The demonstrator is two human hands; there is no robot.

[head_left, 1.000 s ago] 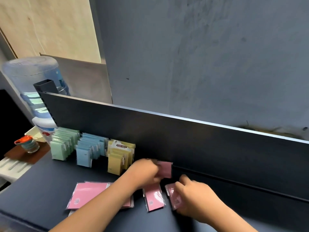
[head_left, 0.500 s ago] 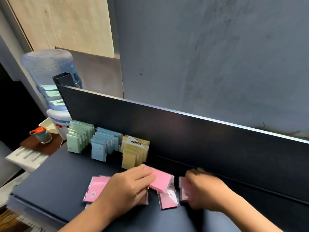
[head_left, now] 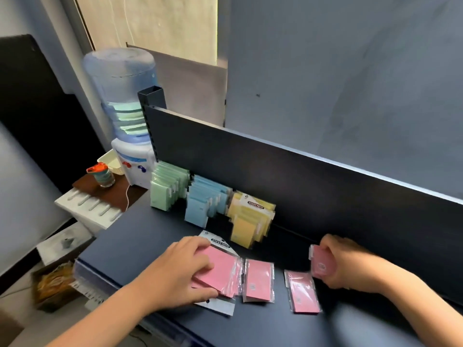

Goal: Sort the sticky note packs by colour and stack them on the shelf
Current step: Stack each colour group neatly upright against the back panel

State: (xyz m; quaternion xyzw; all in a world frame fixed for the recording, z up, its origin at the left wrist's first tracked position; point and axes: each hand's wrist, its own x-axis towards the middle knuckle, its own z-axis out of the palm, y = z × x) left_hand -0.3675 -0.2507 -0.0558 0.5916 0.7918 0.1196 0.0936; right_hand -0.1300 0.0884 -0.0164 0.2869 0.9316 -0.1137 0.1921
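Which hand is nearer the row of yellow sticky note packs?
Left. The left hand grips pink packs just below-left of the yellow row; the right hand is farther right.

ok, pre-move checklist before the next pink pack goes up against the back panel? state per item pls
1. Right hand grips a small pink pack: ok.
2. Left hand holds the large pink packs lying on the shelf: ok.
3. Free spot right of the yellow row along the back panel: ok, bare shelf there.
4. Green row, blue row and yellow row kept separate by colour: ok.
5. All pink packs gathered: not ok, two small ones lie loose and flat.
6. Count of packs under the left hand: cannot tell, they overlap.
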